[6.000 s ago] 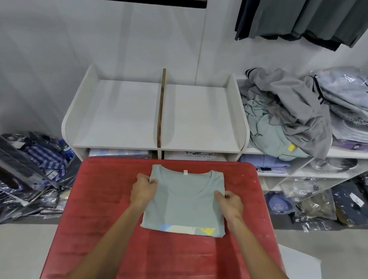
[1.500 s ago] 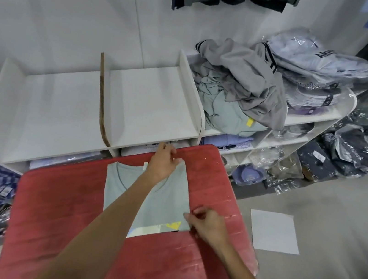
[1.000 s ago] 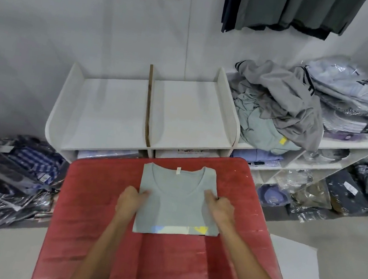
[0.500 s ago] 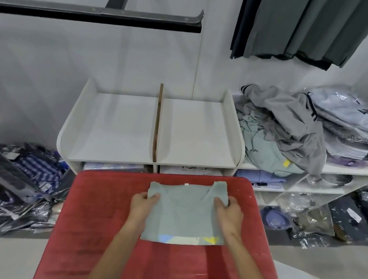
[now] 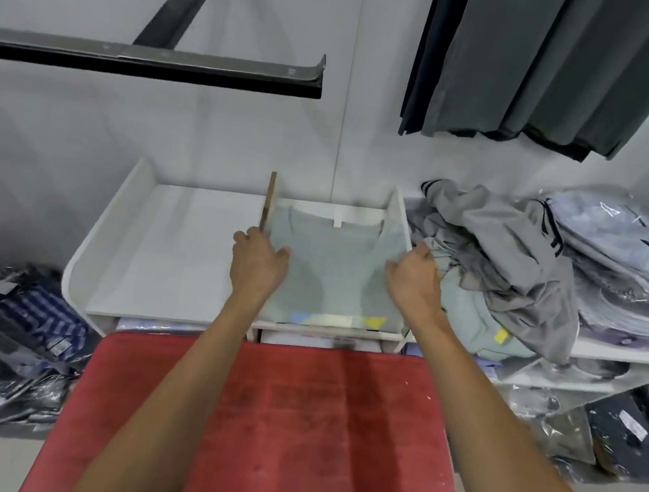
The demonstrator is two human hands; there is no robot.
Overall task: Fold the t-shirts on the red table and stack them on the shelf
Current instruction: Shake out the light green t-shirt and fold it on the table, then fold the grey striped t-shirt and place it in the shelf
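Reaching over the red table [image 5: 326,437] toward the shelf [image 5: 169,247], with both forearms stretched out. Left hand [image 5: 258,263] at the left edge of the folded t-shirt [image 5: 332,264], thumb on top of the cloth, fingers curled down at the edge against the brown divider [image 5: 268,200] (grip underneath hidden). Right hand [image 5: 413,281] at the shirt's right edge, fingers bent down over it beside the white side wall [image 5: 401,219]; cannot tell whether holding or only touching. Shirt lying flat in the right-hand compartment, collar and small white tag toward the wall, yellow and blue print at the near edge. Left compartment bare white. Further right, a heap of loose grey and pale green clothes [image 5: 498,265], then bagged shirts [image 5: 631,260]. Above, dark garments [image 5: 555,65] hanging and a black rail [image 5: 144,57]. More bagged clothes [image 5: 4,327] on the floor at left.
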